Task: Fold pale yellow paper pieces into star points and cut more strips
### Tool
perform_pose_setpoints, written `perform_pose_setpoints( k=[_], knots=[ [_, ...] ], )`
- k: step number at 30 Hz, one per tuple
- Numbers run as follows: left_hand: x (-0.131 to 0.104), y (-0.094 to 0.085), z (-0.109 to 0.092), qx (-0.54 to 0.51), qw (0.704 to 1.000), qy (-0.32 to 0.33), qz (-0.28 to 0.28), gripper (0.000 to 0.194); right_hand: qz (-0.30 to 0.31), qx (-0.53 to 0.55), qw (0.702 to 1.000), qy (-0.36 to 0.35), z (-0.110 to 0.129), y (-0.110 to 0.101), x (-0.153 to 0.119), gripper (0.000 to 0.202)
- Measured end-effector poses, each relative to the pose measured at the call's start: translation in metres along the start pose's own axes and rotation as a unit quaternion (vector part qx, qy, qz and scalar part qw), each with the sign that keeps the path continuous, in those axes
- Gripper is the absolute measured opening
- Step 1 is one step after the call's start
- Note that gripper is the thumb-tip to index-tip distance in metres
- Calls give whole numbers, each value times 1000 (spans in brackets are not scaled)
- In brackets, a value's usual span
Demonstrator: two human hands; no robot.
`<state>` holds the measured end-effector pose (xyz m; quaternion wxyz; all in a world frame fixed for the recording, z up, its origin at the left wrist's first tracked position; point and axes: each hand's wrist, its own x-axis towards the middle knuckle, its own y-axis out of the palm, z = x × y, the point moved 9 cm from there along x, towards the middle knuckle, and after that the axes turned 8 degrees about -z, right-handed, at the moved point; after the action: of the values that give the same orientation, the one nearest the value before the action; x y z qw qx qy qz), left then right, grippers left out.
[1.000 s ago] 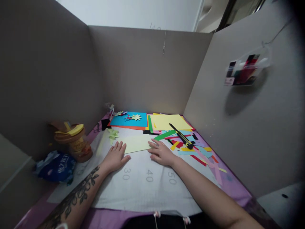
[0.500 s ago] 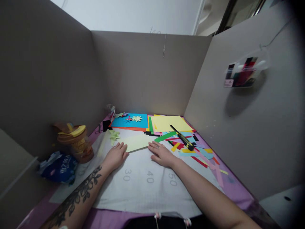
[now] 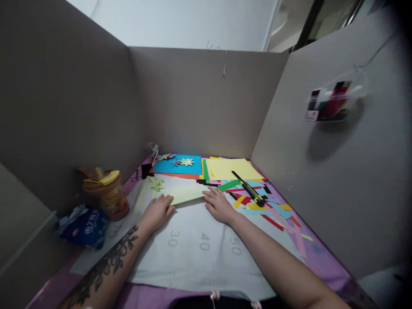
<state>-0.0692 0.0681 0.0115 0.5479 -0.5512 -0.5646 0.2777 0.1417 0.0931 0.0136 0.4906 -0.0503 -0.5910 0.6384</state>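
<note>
A pale yellow-green strip of paper [image 3: 188,194], which looks folded, lies on the white numbered sheet [image 3: 189,262] in front of me. My left hand [image 3: 160,211] rests on its left end, fingers laid out flat and the thumb by the near edge. At the right end, my right hand [image 3: 219,205] presses down with flat fingers, its thumb apart from them and a ring on one finger. Several light green folded paper pieces [image 3: 156,184] sit just beyond my left hand. A yellow and black utility knife [image 3: 249,190] lies among paper scraps, right of my right hand.
Coloured paper strips [image 3: 273,212] cover the right side. Yellow sheets [image 3: 233,169] and a blue sheet [image 3: 157,167] with paper stars [image 3: 187,162] lie at the back. On the left stand a brown cup [image 3: 111,199] and a blue packet [image 3: 84,227]. Grey panels [image 3: 199,103] enclose the table.
The view has shifted slightly. My right fingers have moved a little over the paper's right end, and the strip looks slightly tilted. My left hand stays at the left end.
</note>
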Motion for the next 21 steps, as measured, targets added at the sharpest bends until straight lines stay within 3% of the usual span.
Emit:
perform_pose_setpoints(
  k=[4,7,13,21],
  knots=[
    [1,-18,10,-125,987,-48,-87,35,-120,106,987,-13,0,-24,-2,27],
    [-1,-27,19,-258,948,-111,-149,30,-186,194,962,38,-7,-40,-7,25],
    [-6,-30,23,-411,871,-193,-185,30,-210,244,936,145,-22,-45,-16,26],
    [-10,-35,28,-418,858,-190,-228,28,-231,246,928,160,-28,-38,-20,26]
  ],
)
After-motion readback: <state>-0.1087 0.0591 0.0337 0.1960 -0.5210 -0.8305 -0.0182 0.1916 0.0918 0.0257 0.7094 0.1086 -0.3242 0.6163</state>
